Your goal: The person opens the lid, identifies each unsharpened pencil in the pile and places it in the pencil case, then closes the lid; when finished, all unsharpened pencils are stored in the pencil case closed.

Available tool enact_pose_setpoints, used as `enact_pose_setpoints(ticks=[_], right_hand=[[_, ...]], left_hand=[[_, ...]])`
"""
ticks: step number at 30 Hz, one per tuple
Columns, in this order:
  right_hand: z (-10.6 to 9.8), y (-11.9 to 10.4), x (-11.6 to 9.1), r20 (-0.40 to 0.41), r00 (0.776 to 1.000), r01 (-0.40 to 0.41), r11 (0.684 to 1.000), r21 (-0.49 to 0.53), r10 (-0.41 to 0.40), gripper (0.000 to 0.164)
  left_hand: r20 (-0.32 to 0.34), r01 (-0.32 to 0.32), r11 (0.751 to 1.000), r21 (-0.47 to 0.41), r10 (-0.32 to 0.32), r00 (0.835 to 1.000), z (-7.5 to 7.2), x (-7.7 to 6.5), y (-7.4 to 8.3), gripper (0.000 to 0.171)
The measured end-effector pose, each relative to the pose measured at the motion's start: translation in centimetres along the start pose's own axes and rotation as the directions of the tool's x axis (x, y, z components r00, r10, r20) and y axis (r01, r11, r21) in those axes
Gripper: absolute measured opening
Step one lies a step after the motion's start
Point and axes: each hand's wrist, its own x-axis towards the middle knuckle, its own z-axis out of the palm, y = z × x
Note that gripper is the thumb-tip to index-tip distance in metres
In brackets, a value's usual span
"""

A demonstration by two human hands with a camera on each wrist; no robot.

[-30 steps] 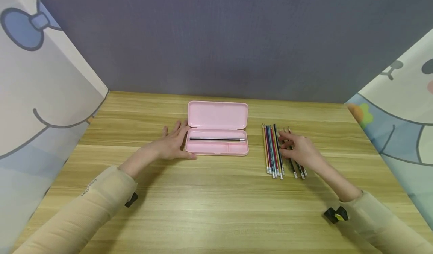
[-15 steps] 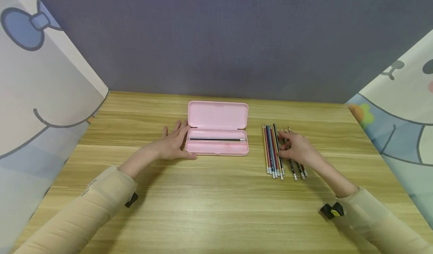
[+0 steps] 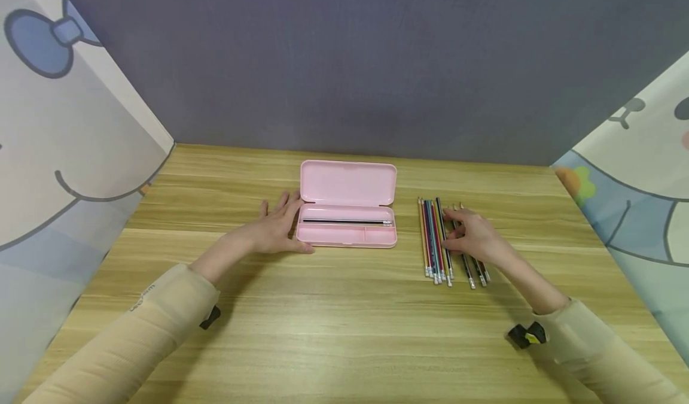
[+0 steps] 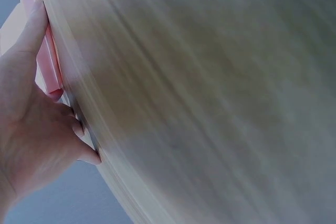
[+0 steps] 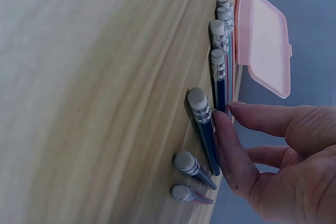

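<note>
A pink pencil case [image 3: 344, 235] lies with its lid up and back; a black-striped pencil [image 3: 344, 221] rests in its long rear compartment. My left hand [image 3: 277, 231] rests at the case's left end, fingers spread, thumb along the front edge. To the right, several colored pencils [image 3: 430, 236] lie side by side, eraser ends toward me. At the right edge of that row, my right hand [image 3: 476, 236] pinches a dark pencil [image 5: 220, 80] between thumb and index finger. Beneath and beside this hand lie a few separate dark pencils [image 3: 478, 269], partly hidden by it.
The wooden table [image 3: 344, 320] reaches back to a grey panel [image 3: 355, 63]. Cartoon-printed walls [image 3: 640, 212] stand at both sides. A bare stretch of table separates the case from the pencil row.
My right hand has shifted slightly left and closed in on the dark pencil at the row's edge. One loose pencil beside it has moved slightly. My left hand has stayed at the case.
</note>
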Motion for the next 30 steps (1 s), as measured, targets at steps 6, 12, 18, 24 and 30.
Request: enact_pose_setpoints(ticks=[6,12,18,24,30], right_hand=[[-0.15,0.03,-0.02,0.026,1.000,0.006,0.999,0.044,-0.007,0.084],[-0.29,0.25,-0.10,0.038,0.999,0.011,0.997,0.074,-0.014,0.082],[-0.27,0.39,0.00,0.029,1.000,0.004,0.996,0.084,-0.006,0.086],[-0.16,0.19,0.06,0.006,1.000,-0.003,0.997,0.078,0.003,0.085],[-0.03,0.00,0.05,-0.017,1.000,-0.012,1.000,0.006,0.012,0.086]], left_hand=[[-0.006,0.003,1.000,0.006,-0.003,1.000,0.01,0.03,-0.06,0.110],[-0.005,0.003,1.000,0.007,-0.003,1.000,0.01,-0.08,0.00,0.111],[-0.010,0.005,1.000,0.009,-0.005,1.000,0.09,0.01,-0.09,0.111],[-0.012,0.000,1.000,0.003,0.000,1.000,0.13,0.05,-0.22,0.110],[-0.014,-0.002,1.000,0.000,0.002,1.000,0.16,0.11,-0.26,0.111]])
